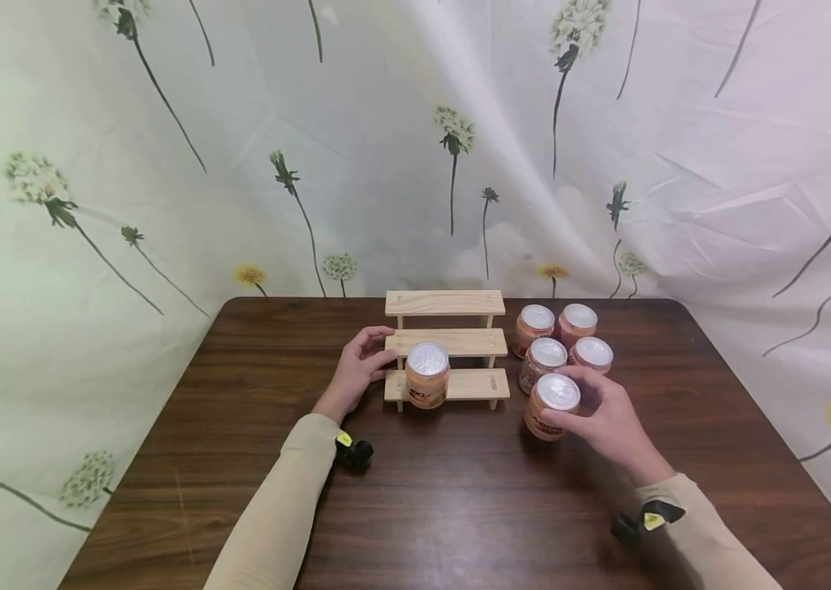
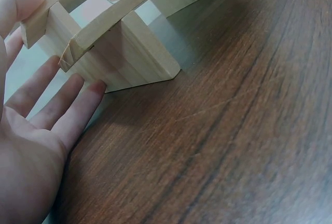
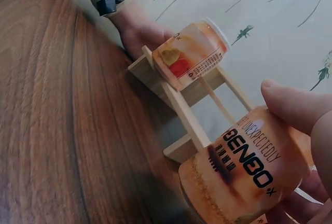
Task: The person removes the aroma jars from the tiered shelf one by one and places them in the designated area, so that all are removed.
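Note:
A small three-step wooden rack (image 1: pixel 463 342) stands at the middle of the table's far side. At its left end my left hand (image 1: pixel 356 370) holds the middle step between thumb and forefinger; the other fingers (image 2: pixel 78 112) extend against the side support in the left wrist view. One orange-labelled jar (image 1: pixel 428 378) with a silver lid stands upright on the lowest step, left of its middle. Right of the rack, my right hand (image 1: pixel 610 418) grips another such jar (image 1: pixel 550 408) between thumb and fingers. Black lettering on that jar's label faces the right wrist camera.
Several similar jars (image 1: pixel 547 360) stand close together behind my right hand, beside the rack's right end. They are on the dark wooden table (image 1: pixel 430 508). A pale curtain (image 1: pixel 386 147) printed with dandelions hangs along the table's back edge and sides.

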